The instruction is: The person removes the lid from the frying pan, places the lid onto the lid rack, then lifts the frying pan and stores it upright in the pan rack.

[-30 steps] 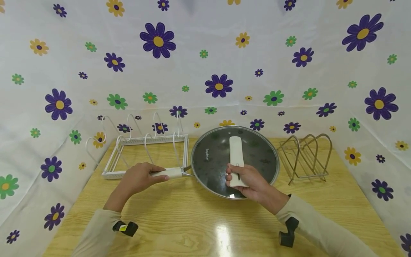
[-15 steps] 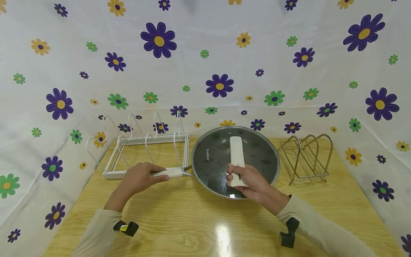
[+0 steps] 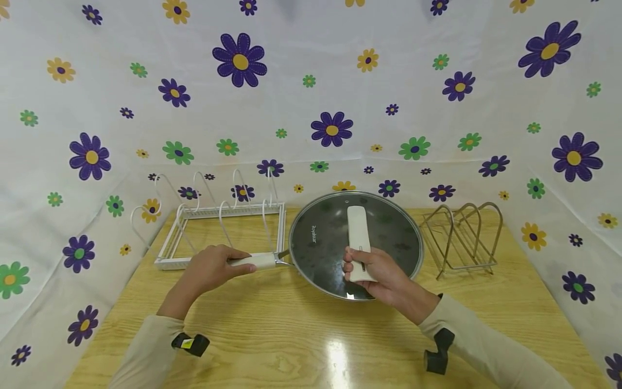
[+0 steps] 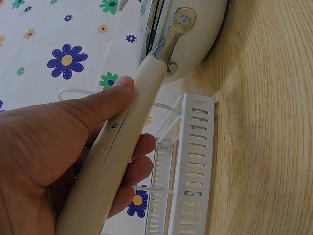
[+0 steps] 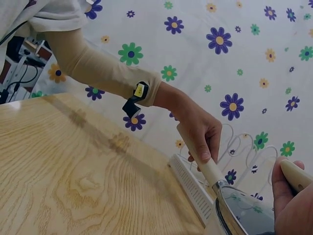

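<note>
We see a flower-printed cloth [image 3: 286,102] rising around a wooden tabletop [image 3: 262,346]. Near the middle of the tabletop's far edge we find the pan [image 4: 203,46], covered by a glass lid [image 3: 320,265] (pale lettering shows toward the lid's left side); we cannot tell whether the pan's base touches the wood. Toward the far left corner stands a white rack [image 3: 177,264] with upright loops, and toward the far right corner a smaller wire rack [image 3: 471,267]. We see the left hand [image 3: 214,267] gripping the pan handle [image 3: 262,261], thumb along its side, and the right hand [image 3: 384,278] curled around the near end of the lid handle [image 3: 358,229].
</note>
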Demonstrator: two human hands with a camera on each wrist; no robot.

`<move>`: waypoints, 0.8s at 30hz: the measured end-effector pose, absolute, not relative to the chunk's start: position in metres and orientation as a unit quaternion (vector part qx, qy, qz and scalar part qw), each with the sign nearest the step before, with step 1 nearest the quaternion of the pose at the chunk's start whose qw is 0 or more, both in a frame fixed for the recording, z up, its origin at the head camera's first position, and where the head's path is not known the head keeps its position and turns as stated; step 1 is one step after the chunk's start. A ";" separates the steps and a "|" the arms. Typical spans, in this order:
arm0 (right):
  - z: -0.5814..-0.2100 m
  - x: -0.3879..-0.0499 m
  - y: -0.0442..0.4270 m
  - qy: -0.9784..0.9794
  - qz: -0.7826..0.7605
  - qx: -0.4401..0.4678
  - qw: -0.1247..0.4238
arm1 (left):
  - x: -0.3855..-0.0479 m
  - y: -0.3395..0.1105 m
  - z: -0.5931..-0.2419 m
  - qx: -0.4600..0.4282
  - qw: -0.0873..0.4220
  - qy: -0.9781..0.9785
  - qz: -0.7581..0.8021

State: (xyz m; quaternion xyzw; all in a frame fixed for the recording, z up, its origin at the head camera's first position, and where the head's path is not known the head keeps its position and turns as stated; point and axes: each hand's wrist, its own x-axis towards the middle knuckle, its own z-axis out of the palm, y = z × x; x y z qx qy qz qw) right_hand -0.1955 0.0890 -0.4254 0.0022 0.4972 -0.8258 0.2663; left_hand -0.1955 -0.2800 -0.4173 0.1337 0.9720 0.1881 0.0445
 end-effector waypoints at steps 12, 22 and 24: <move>-0.424 -0.193 0.092 0.485 -0.832 -0.016 0.268 | -0.196 -0.279 -0.418 0.139 0.039 0.972 0.185; -0.418 -0.191 0.097 0.490 -0.830 -0.027 0.263 | -0.195 -0.279 -0.419 0.140 0.033 0.972 0.185; -0.416 -0.191 0.098 0.492 -0.829 -0.032 0.262 | -0.195 -0.279 -0.418 0.138 0.033 0.972 0.185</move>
